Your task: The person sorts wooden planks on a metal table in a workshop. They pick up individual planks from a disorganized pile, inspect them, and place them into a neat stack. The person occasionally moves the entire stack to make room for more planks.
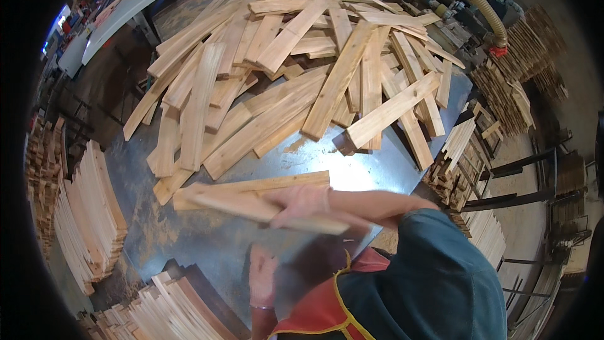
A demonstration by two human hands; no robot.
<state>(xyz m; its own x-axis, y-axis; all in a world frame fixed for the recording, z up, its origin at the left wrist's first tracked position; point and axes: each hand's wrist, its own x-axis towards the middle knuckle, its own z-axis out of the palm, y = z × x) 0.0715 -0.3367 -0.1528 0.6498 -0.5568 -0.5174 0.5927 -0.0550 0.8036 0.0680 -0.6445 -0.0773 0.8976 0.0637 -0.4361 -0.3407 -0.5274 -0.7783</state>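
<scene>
Head view: right hand [300, 205] grips 1 board [236, 207]; left hand [262, 274] open or closed, can't tell. I'd hold the board level, clear of the table [217, 239].

Wooden boards [338, 82] look matt, the metal tabletop [372, 176] glossy.

1. Held board [236, 205]: pale tan, its grain smeared by blur.
2. Board beneath it [302, 180]: warmer honey-yellow.
3. Heaped boards [292, 31]: cream, straw and light brown, with streaky lengthwise grain; one slanting board [393, 110] carries small dark knots.
4. Worktop [214, 239]: blue-grey with a white glare, blotched by tan sawdust [160, 233].
5. Sleeve [440, 264]: plain dark teal.
6. Apron [310, 308]: red, edged with yellow trim [340, 291].
7. Left-hand stack [88, 214]: cream and pinkish-tan stripes.
8. Hose [479, 1]: beige, ribbed, with a red end [498, 51].
</scene>
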